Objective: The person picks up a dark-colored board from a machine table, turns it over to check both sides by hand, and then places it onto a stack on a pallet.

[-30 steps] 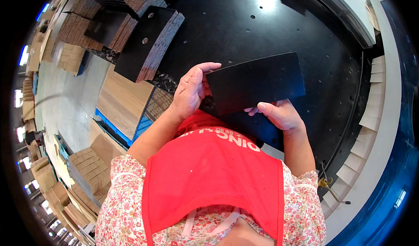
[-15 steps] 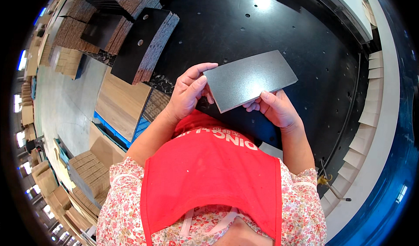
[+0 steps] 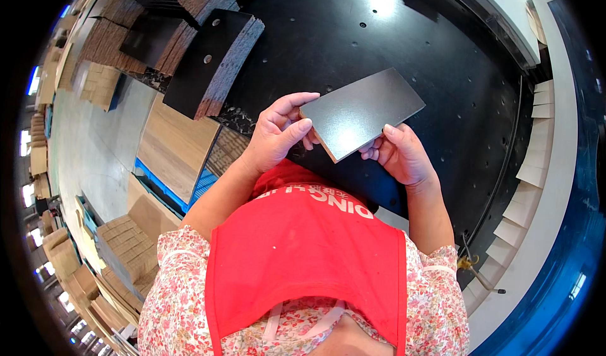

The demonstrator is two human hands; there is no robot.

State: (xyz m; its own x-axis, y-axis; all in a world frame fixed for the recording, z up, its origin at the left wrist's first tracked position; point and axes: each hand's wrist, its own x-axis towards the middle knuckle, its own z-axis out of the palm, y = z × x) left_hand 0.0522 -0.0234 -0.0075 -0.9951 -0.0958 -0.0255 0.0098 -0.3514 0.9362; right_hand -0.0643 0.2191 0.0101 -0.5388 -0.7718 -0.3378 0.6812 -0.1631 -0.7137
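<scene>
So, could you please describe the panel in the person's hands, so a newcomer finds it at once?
Find the large black worktop, then look just beyond the red apron. The dark rectangular panel is there, between the left hand and the right hand, which pinches its near edge. Unlike the stacked dark boards at upper left, this single piece shows bright glare across its face.

"What colour is the panel (image 3: 369,106)?"
"Dark grey, with a whitish sheen and a brown edge (image 3: 319,137)."
"And the apron (image 3: 303,261)?"
"Red, with white lettering (image 3: 332,199); the shirt (image 3: 435,299) beneath is floral, pink and red on white."
"The worktable (image 3: 442,59)?"
"Black, with scattered dark spots (image 3: 363,25)."
</scene>
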